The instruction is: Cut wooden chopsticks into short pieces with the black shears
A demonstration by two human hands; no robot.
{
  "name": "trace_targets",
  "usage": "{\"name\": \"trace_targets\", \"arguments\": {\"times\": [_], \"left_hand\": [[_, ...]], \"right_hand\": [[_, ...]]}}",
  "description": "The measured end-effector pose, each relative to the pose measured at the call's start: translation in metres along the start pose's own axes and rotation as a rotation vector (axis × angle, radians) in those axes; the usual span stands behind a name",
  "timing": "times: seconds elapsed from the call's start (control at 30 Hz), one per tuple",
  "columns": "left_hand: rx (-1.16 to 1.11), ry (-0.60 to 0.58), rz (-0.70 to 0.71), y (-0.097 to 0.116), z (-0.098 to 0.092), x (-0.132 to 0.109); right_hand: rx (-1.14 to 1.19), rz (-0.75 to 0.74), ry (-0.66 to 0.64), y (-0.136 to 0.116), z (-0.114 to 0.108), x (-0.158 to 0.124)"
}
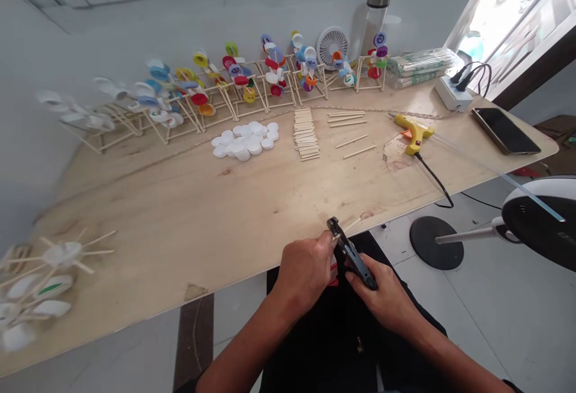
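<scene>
My right hand (pixel 382 291) is wrapped round the handle of a black hand cutter (pixel 355 258), which tilts up toward the table's front edge. My left hand (pixel 308 267) is closed at the cutter's head and pinches a thin wooden stick (pixel 353 224), whose pale end juts out past the jaws over the table. A bit of red shows under the cutter, mostly hidden by my hands. Farther back lie a neat row of short cut sticks (pixel 306 135), some loose longer sticks (pixel 346 118) and a pile of white bottle caps (pixel 246 140).
Stick frames with coloured caps (pixel 274 75) line the wall. A yellow glue gun (pixel 413 132), a phone (pixel 506 131), a power strip (pixel 453 93), and bagged sticks (pixel 423 66) lie right. Stick-and-cap wheels (pixel 63 254) sit at left. A black-based stand (pixel 436 243) is on the floor.
</scene>
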State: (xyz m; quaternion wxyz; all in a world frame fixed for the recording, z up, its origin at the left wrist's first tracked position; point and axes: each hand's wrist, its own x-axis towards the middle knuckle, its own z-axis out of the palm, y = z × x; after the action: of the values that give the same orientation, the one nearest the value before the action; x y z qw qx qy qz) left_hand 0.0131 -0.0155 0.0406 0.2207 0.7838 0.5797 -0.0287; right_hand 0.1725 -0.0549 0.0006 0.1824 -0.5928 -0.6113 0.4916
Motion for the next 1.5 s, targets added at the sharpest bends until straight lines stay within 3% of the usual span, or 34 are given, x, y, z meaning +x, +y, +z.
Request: {"name": "trace_targets", "arguments": {"times": [0.3,0.73,0.97,1.5], "left_hand": [[-0.140,-0.026,-0.073,-0.003,-0.003,0.004],[-0.238,-0.026,0.071,-0.012,-0.008,0.008],[-0.203,-0.013,0.056,-0.012,-0.006,0.008],[-0.682,-0.160,0.099,-0.026,-0.008,0.015]], "right_hand": [[-0.023,0.018,-0.020,-0.004,-0.001,0.000],[-0.055,0.017,-0.038,-0.006,-0.003,0.000],[-0.085,0.014,-0.040,-0.006,-0.002,0.000],[-0.033,-0.010,-0.081,-0.011,-0.003,-0.004]]}}
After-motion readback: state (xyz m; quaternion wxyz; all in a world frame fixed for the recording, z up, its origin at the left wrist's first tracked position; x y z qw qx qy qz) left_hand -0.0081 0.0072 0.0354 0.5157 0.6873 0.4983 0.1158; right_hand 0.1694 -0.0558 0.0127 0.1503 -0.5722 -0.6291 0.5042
